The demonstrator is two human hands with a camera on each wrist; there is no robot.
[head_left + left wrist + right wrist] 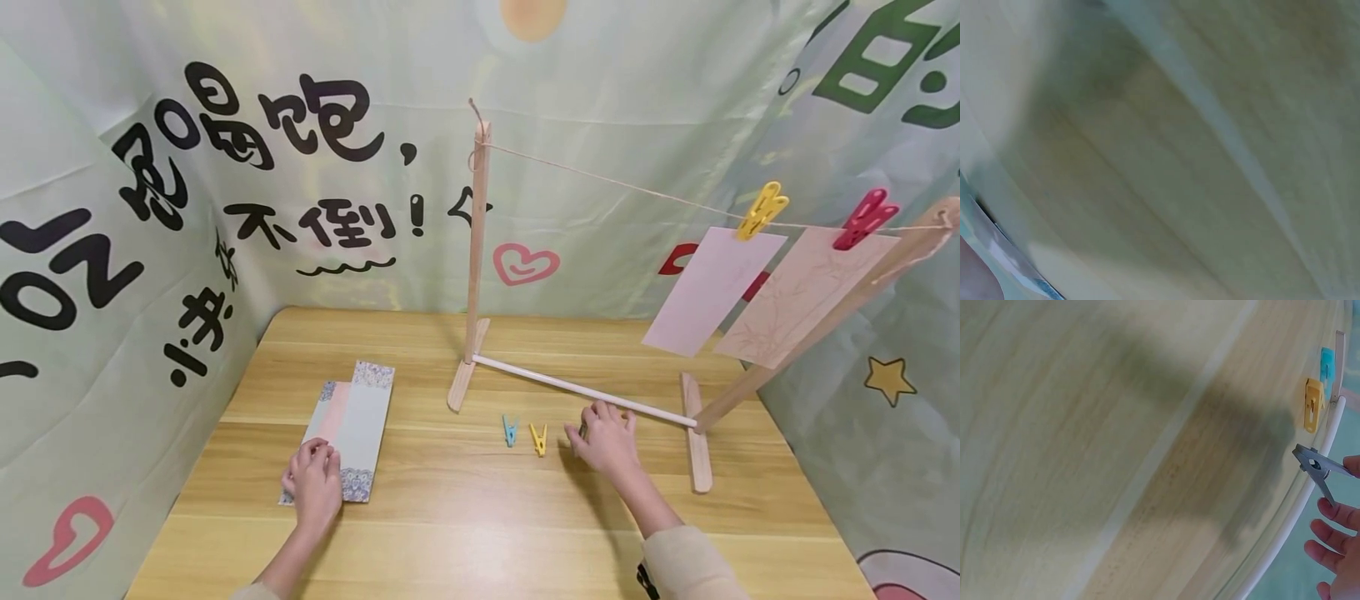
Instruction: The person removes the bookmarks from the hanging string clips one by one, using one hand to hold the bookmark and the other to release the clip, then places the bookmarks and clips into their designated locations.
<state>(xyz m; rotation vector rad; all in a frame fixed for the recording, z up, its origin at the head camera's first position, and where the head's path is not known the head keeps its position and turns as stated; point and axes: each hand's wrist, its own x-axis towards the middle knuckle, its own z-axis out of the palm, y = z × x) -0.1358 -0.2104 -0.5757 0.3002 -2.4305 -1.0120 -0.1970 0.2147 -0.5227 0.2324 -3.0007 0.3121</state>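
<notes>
My right hand [606, 437] pinches a small grey clothespin [1316, 465] between thumb and finger, just in front of the stand's white crossbar; the other fingers are spread. Left of it lie a yellow clothespin [538, 439] and a blue clothespin [510, 431] on the table. My left hand [313, 483] is over several paper cards [365, 425], white, pink and blue-patterned, at the table's left. Its fingers are bent and partly hide the cards; whether they grip one is unclear. The left wrist view shows only a card edge [1013, 253] beside a bit of the hand.
A wooden stand [477, 250] carries a string [600, 177] between two posts. From the string hang a lilac card [712, 292] under a yellow clothespin [762, 211] and a pink card [806, 300] under a red clothespin [866, 218]. Printed cloth [420, 75] encloses the wooden table [465, 533].
</notes>
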